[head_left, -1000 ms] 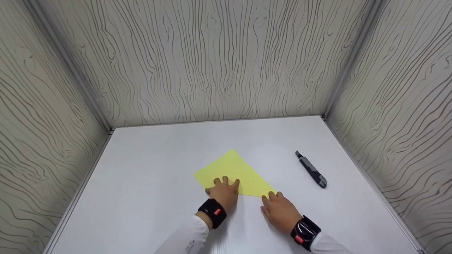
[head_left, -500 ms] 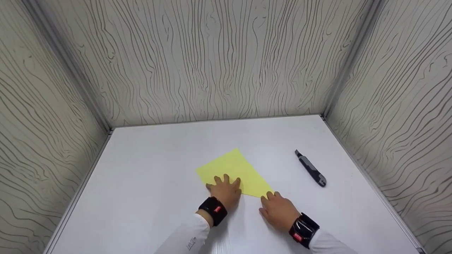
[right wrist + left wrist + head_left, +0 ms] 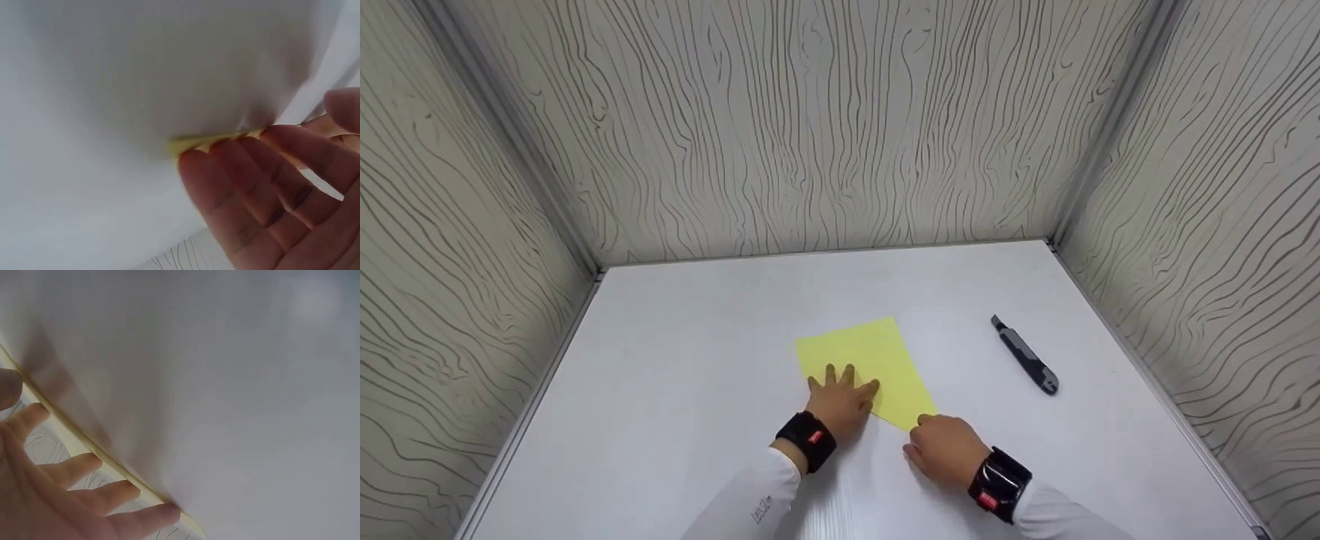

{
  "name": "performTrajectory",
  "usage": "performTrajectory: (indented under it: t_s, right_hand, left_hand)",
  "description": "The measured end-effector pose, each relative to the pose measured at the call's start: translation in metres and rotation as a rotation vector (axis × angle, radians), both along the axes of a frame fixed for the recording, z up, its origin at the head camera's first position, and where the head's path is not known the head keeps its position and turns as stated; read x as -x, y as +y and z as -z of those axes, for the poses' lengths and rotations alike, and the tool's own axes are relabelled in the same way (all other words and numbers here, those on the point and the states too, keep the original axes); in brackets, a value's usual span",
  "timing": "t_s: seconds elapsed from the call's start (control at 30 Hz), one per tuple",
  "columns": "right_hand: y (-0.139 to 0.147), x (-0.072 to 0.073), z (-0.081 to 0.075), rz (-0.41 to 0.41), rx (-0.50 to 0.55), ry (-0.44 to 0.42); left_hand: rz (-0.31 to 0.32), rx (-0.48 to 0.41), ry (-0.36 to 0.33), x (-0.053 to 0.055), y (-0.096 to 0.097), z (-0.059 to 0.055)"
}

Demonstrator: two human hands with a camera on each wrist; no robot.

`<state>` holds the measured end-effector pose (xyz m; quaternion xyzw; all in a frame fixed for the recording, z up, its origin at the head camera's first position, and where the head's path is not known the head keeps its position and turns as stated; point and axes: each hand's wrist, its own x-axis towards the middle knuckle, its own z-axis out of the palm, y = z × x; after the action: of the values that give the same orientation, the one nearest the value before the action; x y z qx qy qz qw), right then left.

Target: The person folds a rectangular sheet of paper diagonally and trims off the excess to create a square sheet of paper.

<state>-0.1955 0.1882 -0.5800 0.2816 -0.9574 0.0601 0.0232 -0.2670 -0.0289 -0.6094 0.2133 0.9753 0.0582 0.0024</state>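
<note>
White sleeves, the left with small dark lettering; black wristbands bearing red tags.

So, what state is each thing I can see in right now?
Yellow paper sheet: lying on the smooth white table; whether folded, I can't tell.
Left hand: fingers spread, resting on the paper.
Right hand: fingers touching the paper's near right corner.
Slender black-and-grey utility knife: lying untouched, blade seemingly out a little.
Black wristbands with red tags: one worn on each wrist.
</note>
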Motion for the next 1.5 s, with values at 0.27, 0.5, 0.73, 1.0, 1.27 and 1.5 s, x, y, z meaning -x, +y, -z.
performTrajectory:
  t_s: [0.27,0.5,0.73,1.0,1.27,1.5]
  right_hand:
    - [0.006,0.015,-0.004,-0.023,0.113,-0.147]
    - [0.016,0.038,-0.008,0.142,0.197,-0.167]
    - [0.02,0.062,-0.009,0.186,0.195,-0.16]
    - [0.021,0.08,-0.002,0.119,0.211,-0.215]
    - [0.028,0.095,0.012,0.152,0.198,-0.249]
    - [0.035,0.099,0.026,0.142,0.17,-0.235]
  left_hand:
    - [0.06,-0.012,0.03,-0.001,-0.004,-0.009]
    - [0.097,0.004,0.034,-0.008,0.0,-0.014]
    - [0.115,0.028,0.022,-0.009,0.004,-0.014]
    - [0.162,0.056,0.018,-0.01,0.004,-0.018]
    - [0.187,0.054,0.022,-0.009,0.003,-0.017]
    - [0.176,0.052,0.034,-0.008,0.004,-0.011]
